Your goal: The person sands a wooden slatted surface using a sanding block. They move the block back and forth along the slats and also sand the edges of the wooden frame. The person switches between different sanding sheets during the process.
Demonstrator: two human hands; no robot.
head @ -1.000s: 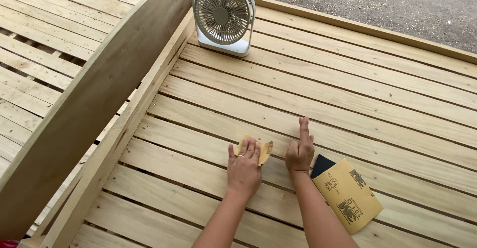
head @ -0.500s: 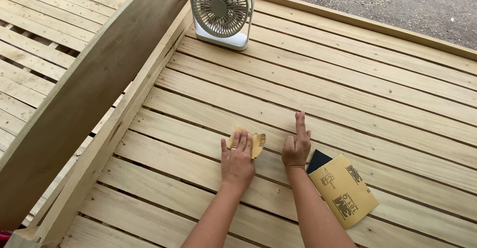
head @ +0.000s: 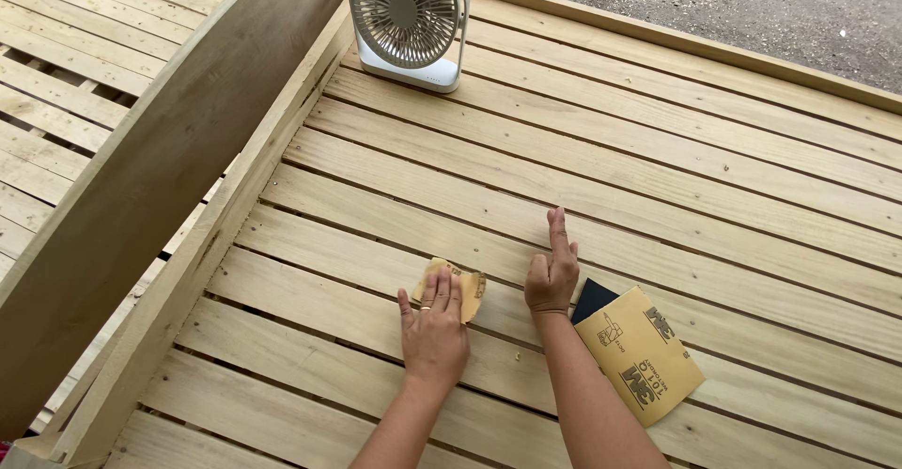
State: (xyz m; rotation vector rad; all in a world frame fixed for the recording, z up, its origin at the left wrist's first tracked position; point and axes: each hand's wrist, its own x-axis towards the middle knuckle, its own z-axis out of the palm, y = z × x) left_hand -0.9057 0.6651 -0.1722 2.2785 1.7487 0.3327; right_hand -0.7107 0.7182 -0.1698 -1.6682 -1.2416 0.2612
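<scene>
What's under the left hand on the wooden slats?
A folded tan piece of sandpaper lies under the left hand, pressed flat on a slat. Only its far edge shows; fingers cover the rest.
</scene>
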